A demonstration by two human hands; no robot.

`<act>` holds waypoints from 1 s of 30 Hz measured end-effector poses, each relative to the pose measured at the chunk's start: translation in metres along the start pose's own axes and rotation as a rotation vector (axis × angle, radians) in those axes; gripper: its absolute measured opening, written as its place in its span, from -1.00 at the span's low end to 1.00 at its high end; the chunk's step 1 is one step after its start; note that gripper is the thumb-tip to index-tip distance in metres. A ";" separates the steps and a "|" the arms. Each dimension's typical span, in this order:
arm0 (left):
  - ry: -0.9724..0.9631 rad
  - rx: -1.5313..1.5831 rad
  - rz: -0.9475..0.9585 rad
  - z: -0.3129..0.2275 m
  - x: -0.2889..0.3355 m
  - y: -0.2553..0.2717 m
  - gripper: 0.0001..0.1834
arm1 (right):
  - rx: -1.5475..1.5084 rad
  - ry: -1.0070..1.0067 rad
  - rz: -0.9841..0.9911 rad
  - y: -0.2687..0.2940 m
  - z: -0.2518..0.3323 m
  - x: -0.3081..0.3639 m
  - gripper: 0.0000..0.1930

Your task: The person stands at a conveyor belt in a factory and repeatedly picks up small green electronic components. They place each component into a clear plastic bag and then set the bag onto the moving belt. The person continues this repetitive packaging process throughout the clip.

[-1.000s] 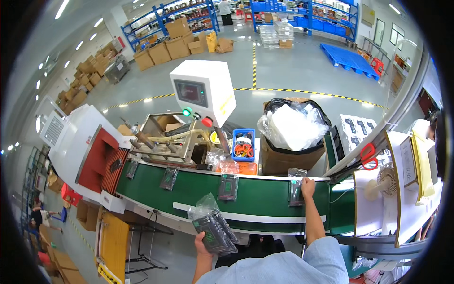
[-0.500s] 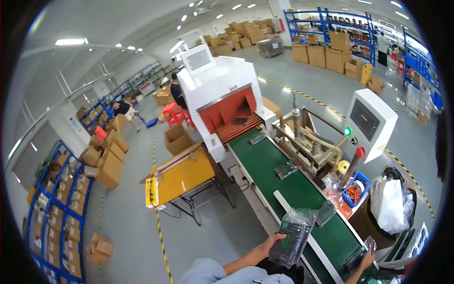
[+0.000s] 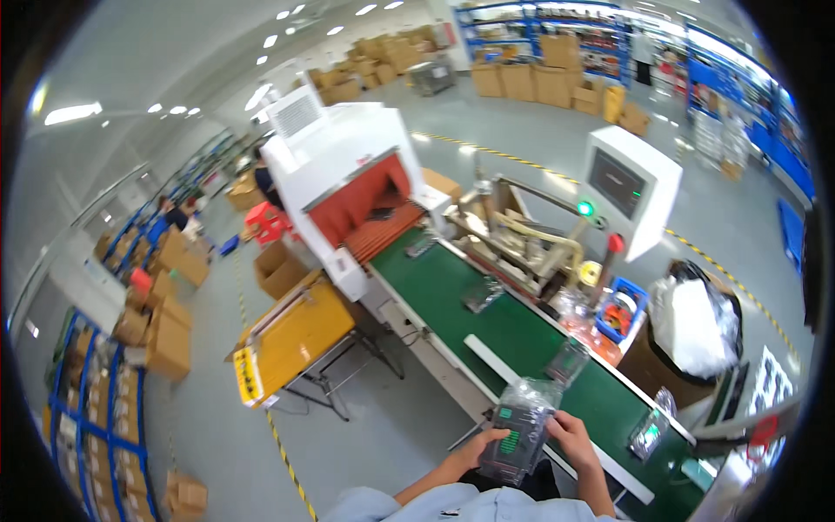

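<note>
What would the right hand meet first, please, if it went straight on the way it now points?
Most likely the plastic-bagged dark bundle held in the left hand; the right hand seems to be right at its edge, though depth is hard to judge.

An open cardboard box (image 3: 280,268) sits just beside a yellow-topped table (image 3: 303,335), near red stools (image 3: 264,224).

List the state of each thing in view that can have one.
Held packs: stacked, clear-wrapped
Left hand: closed on the packs
Right hand: at their right edge, grip unclear
Belt packs: clear-wrapped, lying spaced apart
Belt: running or stopped, can't tell
Green light: lit
Blue bin: open, holding items
Waste carton: open, heaped with plastic
</note>
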State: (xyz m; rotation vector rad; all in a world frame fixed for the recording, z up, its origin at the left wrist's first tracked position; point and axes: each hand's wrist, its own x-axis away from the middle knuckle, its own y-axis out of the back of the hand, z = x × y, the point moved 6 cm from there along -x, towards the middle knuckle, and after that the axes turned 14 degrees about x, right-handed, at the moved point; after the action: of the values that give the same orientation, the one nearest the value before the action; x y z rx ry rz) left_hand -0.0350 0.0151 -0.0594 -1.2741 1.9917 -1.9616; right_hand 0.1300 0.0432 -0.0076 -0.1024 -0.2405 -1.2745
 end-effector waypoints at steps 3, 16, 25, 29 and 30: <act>0.005 -0.032 0.002 0.003 0.001 -0.001 -0.56 | 0.050 -0.060 -0.051 0.001 -0.014 0.004 -0.78; -0.018 -0.179 0.050 -0.004 -0.034 -0.029 -0.48 | -0.029 -0.255 -0.220 0.027 -0.035 0.056 -0.81; -0.228 0.056 0.299 -0.047 -0.065 -0.082 -0.28 | 0.108 -0.239 -0.924 0.177 -0.091 0.160 -0.81; -0.296 0.003 0.304 -0.046 -0.056 -0.105 -0.23 | 0.328 -0.306 -1.339 0.285 -0.104 0.229 -0.79; -0.291 0.011 0.274 -0.041 -0.058 -0.105 -0.23 | 0.366 -0.292 -1.418 0.299 -0.097 0.240 -0.80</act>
State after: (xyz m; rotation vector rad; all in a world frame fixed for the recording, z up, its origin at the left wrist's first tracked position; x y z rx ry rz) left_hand 0.0311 0.0979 0.0099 -1.1361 1.8915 -1.5632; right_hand 0.4922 -0.1141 -0.0288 0.2555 -0.8895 -2.5894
